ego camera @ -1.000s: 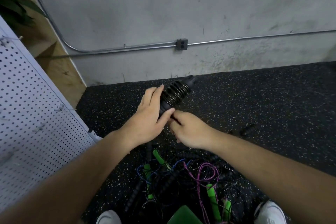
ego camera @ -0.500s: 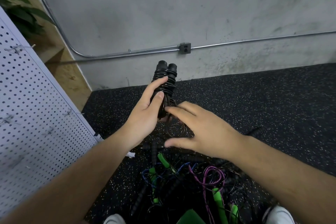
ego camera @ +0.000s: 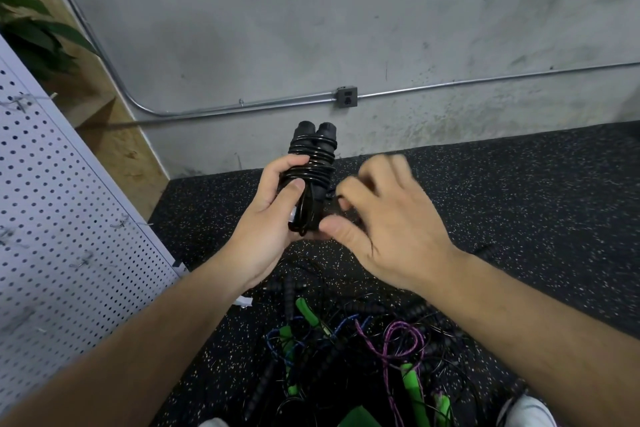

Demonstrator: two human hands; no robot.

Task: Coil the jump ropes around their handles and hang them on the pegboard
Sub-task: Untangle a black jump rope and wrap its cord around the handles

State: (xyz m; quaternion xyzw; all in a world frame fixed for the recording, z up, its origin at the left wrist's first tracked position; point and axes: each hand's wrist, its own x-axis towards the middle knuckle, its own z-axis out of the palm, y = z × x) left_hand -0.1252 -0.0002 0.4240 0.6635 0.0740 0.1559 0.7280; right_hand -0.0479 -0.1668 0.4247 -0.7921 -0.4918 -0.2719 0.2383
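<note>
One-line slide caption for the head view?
Left hand grips black jump rope coiled round its handles; right hand at its lower end, tangled ropes below.

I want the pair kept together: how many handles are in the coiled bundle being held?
2. One black handle on the pegboard side, the other handle touching it, both held in the left hand, bound by the coiled rope. None looks hidden.

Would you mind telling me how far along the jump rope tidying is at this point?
Done: the black rope is mostly wound around its paired handles. In hand: the left hand grips that bundle while the right hand, blurred, works at its loose end. Left: no rope hangs on the visible part of the pegboard, and a tangle of ropes lies uncoiled on the floor.
</note>
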